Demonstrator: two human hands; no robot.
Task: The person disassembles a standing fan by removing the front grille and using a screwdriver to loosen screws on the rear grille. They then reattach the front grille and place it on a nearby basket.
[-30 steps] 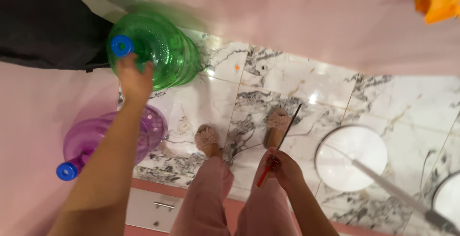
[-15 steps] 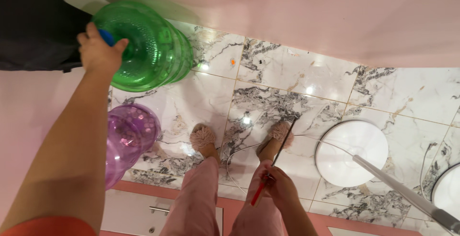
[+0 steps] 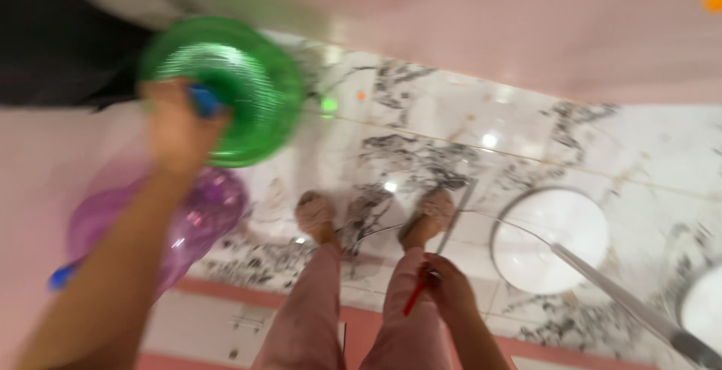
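The left hand (image 3: pixel 177 125) is wrapped around the blue-capped neck (image 3: pixel 204 101) of a large green water jug (image 3: pixel 226 88), its grip closed on that neck. The jug sits at about ten o'clock from the person's feet (image 3: pixel 316 216), near the pink wall (image 3: pixel 481 16); the blur makes it hard to say whether its base rests on the marble floor (image 3: pixel 451 114) or is lifted clear. Judging by the hold, the green jug is in hand and being handled, not yet set down anywhere settled.

A purple jug (image 3: pixel 192 223) lies at about nine o'clock from the feet, just under the left forearm, with a blue cap (image 3: pixel 60 276) at its far end; no hand touches it, so it looks unattended.

The right hand (image 3: pixel 451 287), at about five o'clock from the feet, has its grip closed on a thin red stick-like thing (image 3: pixel 414 298); what it is cannot be told. A dark thin rod (image 3: pixel 455 216) runs up from the same hand.

At three o'clock a round white lidded bucket (image 3: pixel 553 238) stands on the floor with a long grey handle (image 3: pixel 624 302) across it.
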